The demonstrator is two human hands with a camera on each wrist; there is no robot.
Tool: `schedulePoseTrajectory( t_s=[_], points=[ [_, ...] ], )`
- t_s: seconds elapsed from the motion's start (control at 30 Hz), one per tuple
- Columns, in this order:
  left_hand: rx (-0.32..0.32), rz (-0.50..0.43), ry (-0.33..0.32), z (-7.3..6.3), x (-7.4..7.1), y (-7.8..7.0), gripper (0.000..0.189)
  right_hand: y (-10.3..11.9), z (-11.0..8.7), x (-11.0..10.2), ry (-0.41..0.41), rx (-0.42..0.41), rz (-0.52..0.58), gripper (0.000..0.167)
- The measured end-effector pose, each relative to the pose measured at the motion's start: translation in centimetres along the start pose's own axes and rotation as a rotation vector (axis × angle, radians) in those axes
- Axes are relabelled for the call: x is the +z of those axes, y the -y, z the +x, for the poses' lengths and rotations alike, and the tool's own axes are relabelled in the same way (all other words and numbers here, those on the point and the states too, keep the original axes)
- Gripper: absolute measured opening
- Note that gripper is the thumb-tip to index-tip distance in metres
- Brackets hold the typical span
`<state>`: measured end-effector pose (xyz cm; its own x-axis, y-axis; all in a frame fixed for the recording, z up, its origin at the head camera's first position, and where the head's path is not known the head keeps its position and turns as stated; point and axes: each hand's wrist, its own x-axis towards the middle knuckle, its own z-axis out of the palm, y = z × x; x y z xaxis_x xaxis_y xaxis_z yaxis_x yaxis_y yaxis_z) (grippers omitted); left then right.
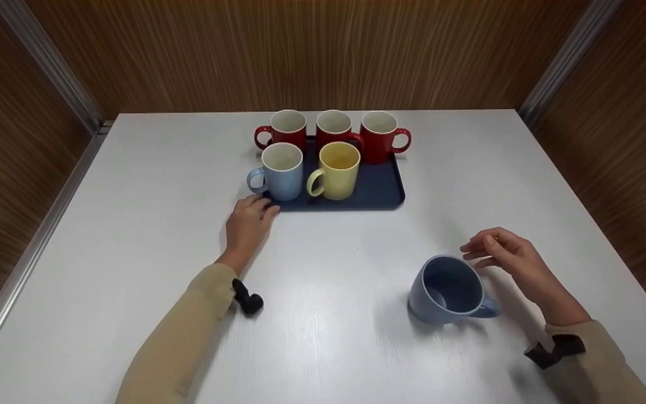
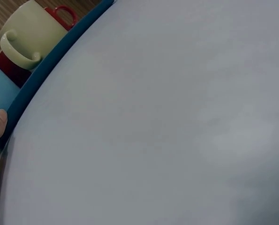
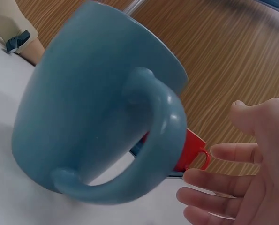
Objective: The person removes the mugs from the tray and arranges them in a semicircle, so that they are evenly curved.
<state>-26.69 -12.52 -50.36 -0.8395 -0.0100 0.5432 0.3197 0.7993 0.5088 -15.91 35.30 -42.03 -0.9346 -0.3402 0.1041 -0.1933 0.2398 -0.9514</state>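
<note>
White table [image 1: 132,235], blue mug [image 1: 447,290] upright, handle toward right hand [image 1: 511,258]

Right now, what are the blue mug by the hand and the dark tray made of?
The blue mug looks like glazed ceramic: thick walls, a chunky handle and a soft sheen. The dark tray seems to be matte plastic, though it could be painted metal: a thin raised rim, even navy colour, little shine. The right hand is beside the mug, not holding it.

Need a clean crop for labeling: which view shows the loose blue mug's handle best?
Right wrist: the blue mug fills the frame and its handle faces the camera, beside the open right hand. Head shows the whole mug from above, handle small. Left wrist doesn't show it.
</note>
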Motion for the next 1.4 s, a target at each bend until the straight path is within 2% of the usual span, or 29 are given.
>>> schedulePoseTrajectory(
  t_s=[0.37,0.47,0.67,0.87,1.1,1.4],
  points=[
    [-0.014,0.007,0.003,0.0,0.0,-0.1,0.032,0.4,2.7,-1.4,0.052,0.004,-0.078,0.028],
    [-0.022,0.011,0.009,0.0,-0.1,-0.2,0.032,0.4,3.6,-1.6,0.066,0.029,-0.111,0.028],
    [-0.009,0.013,0.013,0.0,0.0,-0.1,0.032,0.5,5.2,-2.3,0.111,0.034,-0.166,0.025],
    [-0.009,0.015,0.005,0.1,0.0,-0.1,0.030,0.6,6.9,-2.9,0.102,0.031,-0.147,0.025],
    [-0.011,0.012,0.013,0.2,0.1,-0.3,0.031,0.6,8.7,-2.9,0.079,0.084,-0.122,0.028],
    [-0.021,0.010,0.016,0.1,0.2,0.1,0.032,0.7,11.1,-2.6,0.089,0.108,-0.117,0.029]
  ],
)
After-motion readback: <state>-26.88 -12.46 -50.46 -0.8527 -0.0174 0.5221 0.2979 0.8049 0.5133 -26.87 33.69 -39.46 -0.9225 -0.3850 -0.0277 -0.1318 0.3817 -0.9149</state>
